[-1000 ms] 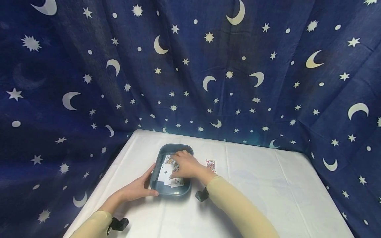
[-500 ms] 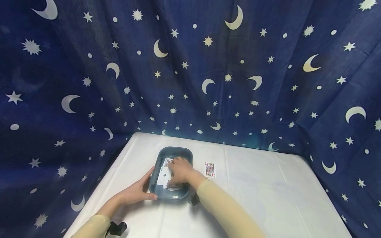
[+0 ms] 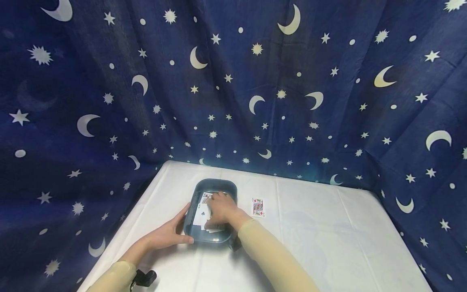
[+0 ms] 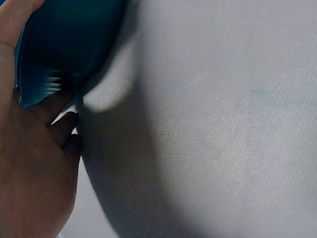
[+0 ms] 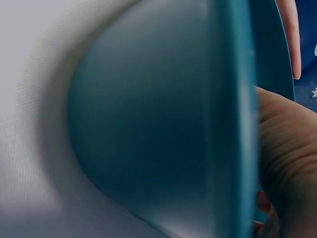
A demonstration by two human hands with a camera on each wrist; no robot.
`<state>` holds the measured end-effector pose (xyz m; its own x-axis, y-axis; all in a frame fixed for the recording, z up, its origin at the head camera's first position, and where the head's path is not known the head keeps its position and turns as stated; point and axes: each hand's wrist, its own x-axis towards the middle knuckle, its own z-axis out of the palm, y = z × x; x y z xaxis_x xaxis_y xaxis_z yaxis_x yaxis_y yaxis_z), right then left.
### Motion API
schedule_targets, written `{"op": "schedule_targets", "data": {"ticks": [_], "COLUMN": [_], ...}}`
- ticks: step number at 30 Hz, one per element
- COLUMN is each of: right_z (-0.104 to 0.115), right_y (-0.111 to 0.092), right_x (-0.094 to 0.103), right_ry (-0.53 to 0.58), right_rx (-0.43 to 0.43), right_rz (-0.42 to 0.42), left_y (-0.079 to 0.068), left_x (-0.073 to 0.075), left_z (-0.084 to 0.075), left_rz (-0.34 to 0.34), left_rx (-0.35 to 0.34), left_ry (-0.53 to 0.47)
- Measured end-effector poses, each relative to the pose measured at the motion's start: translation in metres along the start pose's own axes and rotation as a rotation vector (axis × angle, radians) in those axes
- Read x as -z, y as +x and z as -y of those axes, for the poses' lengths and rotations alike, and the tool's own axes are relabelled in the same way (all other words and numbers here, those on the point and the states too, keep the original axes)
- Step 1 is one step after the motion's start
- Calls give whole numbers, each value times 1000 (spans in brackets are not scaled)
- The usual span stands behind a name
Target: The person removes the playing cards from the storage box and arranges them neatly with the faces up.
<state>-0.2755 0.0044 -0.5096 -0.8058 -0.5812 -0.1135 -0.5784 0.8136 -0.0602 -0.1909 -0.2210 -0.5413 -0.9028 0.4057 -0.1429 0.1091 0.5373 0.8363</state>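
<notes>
Inside a dark blue-green plastic tub (image 3: 188,229) lie several playing cards (image 3: 200,215), face up and overlapping, with a club card plainly showing. My right hand (image 3: 221,209) reaches over the tub's right rim and holds cards there, fingers bent at their far end and thumb at the near end; the hand hides much of the pile. My left hand (image 3: 166,235) rests against the tub's front left corner, thumb along the front and fingers spread along the left side. In the right wrist view, the tub wall (image 5: 158,119) covers most of that hand's work.
A red-suited face card (image 3: 258,207) lies by itself on the white table (image 3: 321,235), right of the tub. Behind the table hangs a dark blue curtain (image 3: 233,101) with moons and stars. A black wrist camera (image 3: 145,278) sits on the left wrist.
My right hand has moved slightly left and lower into the tub, bringing the lone face card fully into view. The left hand keeps its place at the tub.
</notes>
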Motion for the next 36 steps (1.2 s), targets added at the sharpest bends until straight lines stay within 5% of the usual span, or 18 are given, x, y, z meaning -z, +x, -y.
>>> {"op": "schedule_targets", "data": {"ticks": [36], "right_z": [-10], "right_y": [-3], "right_x": [3], "right_ry": [29], "right_rx": [56], "right_rz": [-49], "left_y": [-1], "left_x": [1], "left_z": [-7], "left_rz": [9], "left_rx": [5], "left_ry": [-24]}}
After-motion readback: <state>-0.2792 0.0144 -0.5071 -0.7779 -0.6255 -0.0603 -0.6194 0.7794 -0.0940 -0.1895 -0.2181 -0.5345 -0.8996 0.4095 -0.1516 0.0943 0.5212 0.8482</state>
